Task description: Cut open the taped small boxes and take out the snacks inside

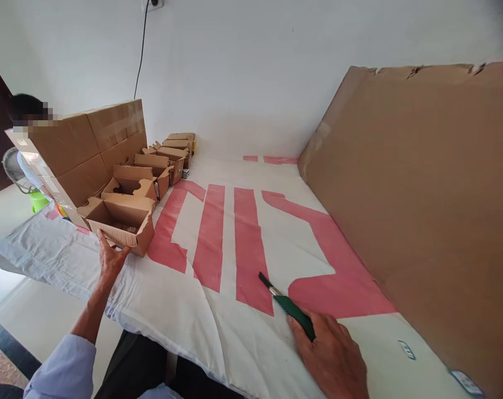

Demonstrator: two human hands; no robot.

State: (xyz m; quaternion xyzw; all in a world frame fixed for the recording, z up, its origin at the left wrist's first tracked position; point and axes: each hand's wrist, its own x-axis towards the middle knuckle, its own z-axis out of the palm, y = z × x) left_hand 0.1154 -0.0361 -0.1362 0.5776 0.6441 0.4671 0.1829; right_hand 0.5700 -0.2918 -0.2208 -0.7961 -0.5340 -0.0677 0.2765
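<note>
My left hand (109,257) touches the near side of a small open cardboard box (121,219) at the left of the white and pink sheet (218,233). The fingers press the box's front wall. My right hand (332,354) lies low on the sheet at the lower right and grips a green-handled utility knife (291,307). The knife's blade points up and left, flat against the sheet.
A row of several small open cardboard boxes (160,163) runs back to the wall. A big taped carton (85,147) lies beside them. A large cardboard sheet (421,205) leans at the right. Behind the carton is another person's head (25,108). A cable (141,50) hangs on the wall.
</note>
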